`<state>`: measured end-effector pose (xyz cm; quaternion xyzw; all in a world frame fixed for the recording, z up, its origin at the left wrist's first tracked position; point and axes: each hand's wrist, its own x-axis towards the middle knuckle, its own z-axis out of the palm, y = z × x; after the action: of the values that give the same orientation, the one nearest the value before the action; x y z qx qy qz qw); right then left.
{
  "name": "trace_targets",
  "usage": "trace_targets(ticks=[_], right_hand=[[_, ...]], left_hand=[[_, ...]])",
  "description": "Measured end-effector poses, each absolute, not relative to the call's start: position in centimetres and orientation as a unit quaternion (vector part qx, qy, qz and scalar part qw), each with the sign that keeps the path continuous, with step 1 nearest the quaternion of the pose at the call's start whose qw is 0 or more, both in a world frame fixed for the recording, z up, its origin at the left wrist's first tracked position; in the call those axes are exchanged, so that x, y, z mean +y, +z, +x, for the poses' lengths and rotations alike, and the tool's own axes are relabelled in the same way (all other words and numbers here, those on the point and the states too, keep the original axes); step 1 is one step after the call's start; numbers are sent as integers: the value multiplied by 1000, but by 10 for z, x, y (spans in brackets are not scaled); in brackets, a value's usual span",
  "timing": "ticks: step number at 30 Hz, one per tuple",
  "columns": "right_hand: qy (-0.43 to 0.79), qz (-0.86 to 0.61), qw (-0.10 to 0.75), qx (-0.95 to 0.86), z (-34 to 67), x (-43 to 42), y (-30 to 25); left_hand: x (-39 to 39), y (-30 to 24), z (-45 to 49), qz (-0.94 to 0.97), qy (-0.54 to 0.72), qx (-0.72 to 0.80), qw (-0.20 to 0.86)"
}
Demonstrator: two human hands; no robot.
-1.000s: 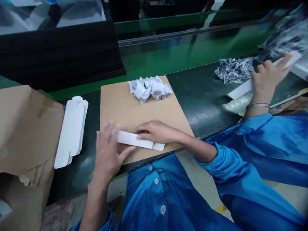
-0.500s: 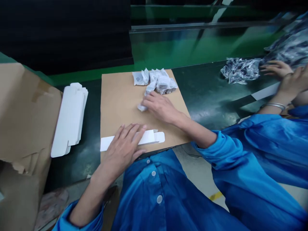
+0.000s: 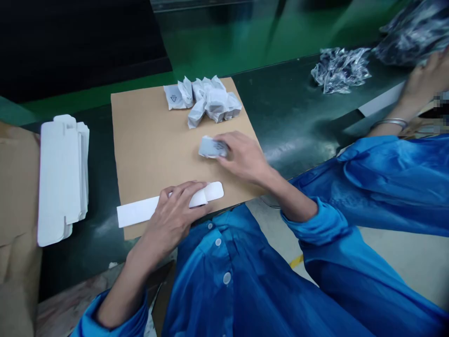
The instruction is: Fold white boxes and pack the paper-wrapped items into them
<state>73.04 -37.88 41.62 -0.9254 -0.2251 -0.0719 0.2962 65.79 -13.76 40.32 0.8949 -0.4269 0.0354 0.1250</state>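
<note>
My left hand [image 3: 175,215] lies on a flat white carton [image 3: 140,210] near the front edge of a brown cardboard sheet [image 3: 147,140], fingers curled over its right end. My right hand [image 3: 242,157] holds a small white packet [image 3: 211,147] just above the sheet, between the carton and a pile of several similar white packets [image 3: 205,100] at the sheet's far edge.
A stack of flat white cartons [image 3: 61,178] lies at the left beside a brown cardboard box [image 3: 17,187]. Crumpled clear plastic bags [image 3: 340,68] lie at the far right, where a co-worker's hand [image 3: 426,79] with a bracelet rests. The bench top [image 3: 298,121] is dark green.
My right hand left the carton, reached to the packet pile, and has drawn one packet back towards me. My left hand shifted along the carton and stays on it.
</note>
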Motion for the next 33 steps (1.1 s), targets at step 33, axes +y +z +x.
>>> trace_targets(ticks=[33], right_hand=[[75, -913, 380, -130, 670, -332, 403]], left_hand=[[-95, 414, 655, 922, 295, -199, 150]])
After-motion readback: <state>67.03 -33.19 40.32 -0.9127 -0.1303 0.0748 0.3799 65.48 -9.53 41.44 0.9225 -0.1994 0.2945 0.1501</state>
